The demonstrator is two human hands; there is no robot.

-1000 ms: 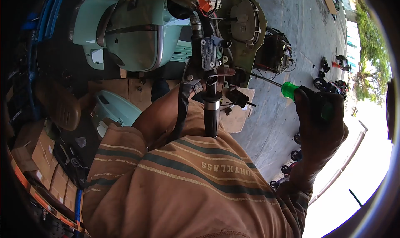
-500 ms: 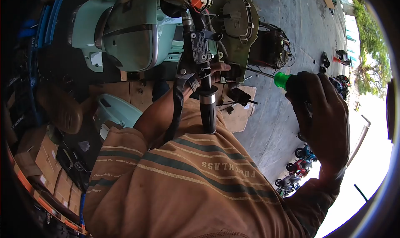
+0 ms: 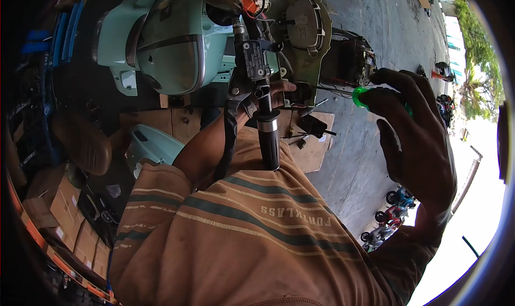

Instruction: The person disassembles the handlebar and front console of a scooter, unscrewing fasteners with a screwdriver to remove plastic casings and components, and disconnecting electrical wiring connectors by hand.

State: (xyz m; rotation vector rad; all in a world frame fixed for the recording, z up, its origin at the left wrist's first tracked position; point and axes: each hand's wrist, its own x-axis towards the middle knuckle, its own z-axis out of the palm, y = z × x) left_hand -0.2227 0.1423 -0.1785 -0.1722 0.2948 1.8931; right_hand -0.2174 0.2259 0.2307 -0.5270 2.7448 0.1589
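Observation:
My right hand [image 3: 421, 129] has some fingers on the green handle [image 3: 360, 98] of a screwdriver, while a lower digit stands away from it. The screwdriver's thin shaft [image 3: 335, 91] points left to the lower corner of an olive-green cover [image 3: 325, 43] that carries a round-edged unit. At that corner my left hand [image 3: 280, 90] grips the cover; the handlebar partly hides this hand. In front of it are a black handlebar grip [image 3: 269, 148] with a silver ring and a black brake reservoir [image 3: 252, 59]. The screwdriver's tip cannot be made out.
A mint-green scooter body [image 3: 171, 54] stands at upper left. Below lie a mint panel [image 3: 153, 145], cardboard [image 3: 308, 161] with black parts, and a brown seat [image 3: 80, 139]. Cardboard boxes [image 3: 59, 204] fill a rack at left. Several parked scooters [image 3: 389, 215] stand at right.
My right hand has shifted slightly right and its fingers have loosened and spread around the screwdriver handle. My left hand stays at the cover. The view has tilted slightly.

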